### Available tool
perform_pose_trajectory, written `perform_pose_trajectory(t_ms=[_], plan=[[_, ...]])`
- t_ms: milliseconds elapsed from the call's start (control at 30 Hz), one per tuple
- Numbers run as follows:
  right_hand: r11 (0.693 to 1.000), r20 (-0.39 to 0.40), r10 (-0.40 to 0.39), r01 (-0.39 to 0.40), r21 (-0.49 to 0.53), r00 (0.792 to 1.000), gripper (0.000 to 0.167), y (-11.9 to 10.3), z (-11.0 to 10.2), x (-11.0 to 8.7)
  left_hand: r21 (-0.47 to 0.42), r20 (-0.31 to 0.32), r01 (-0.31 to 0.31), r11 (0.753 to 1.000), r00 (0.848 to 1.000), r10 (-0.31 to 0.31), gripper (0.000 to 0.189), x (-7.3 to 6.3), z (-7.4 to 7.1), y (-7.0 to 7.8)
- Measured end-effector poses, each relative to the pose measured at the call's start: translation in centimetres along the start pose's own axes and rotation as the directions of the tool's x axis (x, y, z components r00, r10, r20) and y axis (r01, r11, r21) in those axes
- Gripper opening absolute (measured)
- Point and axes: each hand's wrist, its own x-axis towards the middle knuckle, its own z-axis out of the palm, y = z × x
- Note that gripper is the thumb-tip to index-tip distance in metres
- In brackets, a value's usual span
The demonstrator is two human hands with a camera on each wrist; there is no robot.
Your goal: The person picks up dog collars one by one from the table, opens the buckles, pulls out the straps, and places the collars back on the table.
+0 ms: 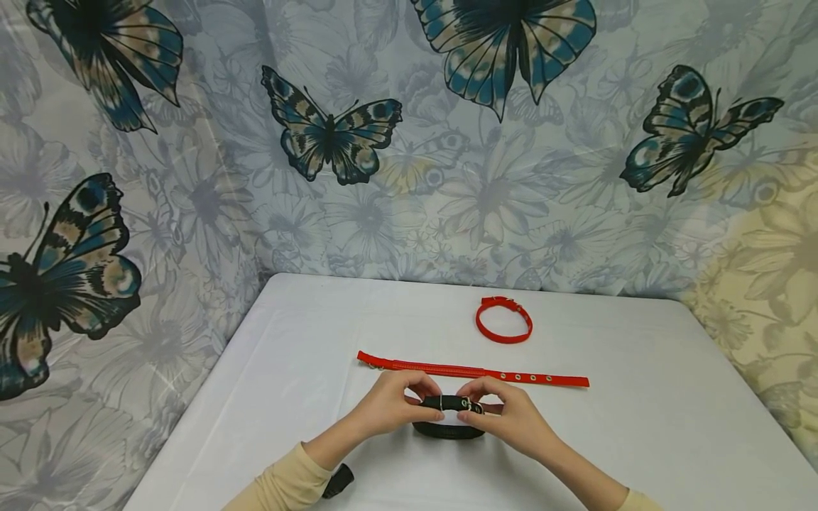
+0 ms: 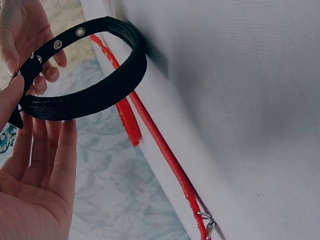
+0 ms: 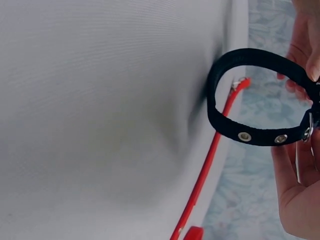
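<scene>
A black collar with metal eyelets is looped into a ring, its buckle side facing away from me. My left hand pinches the band on the left of the buckle. On the other side, my right hand pinches the band close to the metal buckle and ring. In the left wrist view the collar forms one round loop, with two eyelets showing. The right wrist view shows the strap running into the metal ring near the right fingers; the buckle itself is partly hidden by fingers.
Just beyond the hands, a red collar lies stretched out on the white table. Farther back lies a red collar closed into a ring. A black strip shows beside my left sleeve. A butterfly-print cloth hangs behind the table.
</scene>
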Motion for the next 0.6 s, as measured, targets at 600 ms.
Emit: perform_pose_trajectory(t_ms=[600], plan=[[0.996, 0.001, -0.086, 0.086, -0.038, 0.996, 0.019, -0.71, 0.10, 0.45, 0.028, 0.002, -0.001, 1.000, 1.000, 0.001, 0.022, -0.19, 0.22, 0.59]])
